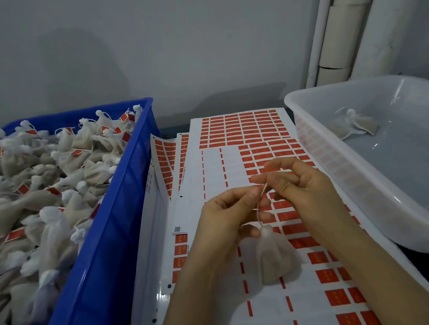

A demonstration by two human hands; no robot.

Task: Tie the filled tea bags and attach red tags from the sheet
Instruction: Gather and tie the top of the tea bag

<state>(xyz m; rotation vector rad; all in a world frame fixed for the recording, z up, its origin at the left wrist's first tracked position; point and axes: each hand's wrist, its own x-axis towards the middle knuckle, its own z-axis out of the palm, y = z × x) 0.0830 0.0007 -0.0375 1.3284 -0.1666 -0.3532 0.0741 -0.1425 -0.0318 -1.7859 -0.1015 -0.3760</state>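
Tea bag (276,257) hangs by string (260,210) below both hands' grip.

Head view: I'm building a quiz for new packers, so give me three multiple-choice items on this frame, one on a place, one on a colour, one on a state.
1. Where do the tagged tea bags lie heaped?
A. the blue crate on the left
B. the clear tub on the right
C. the sticker sheet

2. What colour are the tags on the sheet?
A. green
B. red
C. yellow

3. How is the tea bag between the hands held?
A. flat on the sheet
B. inside the tub
C. hanging by its string

Key: 1 A, the blue crate is full of bags bearing tags. 2 B, the sheet carries red tags. 3 C, the tea bag dangles while the left hand and right hand pinch its string.
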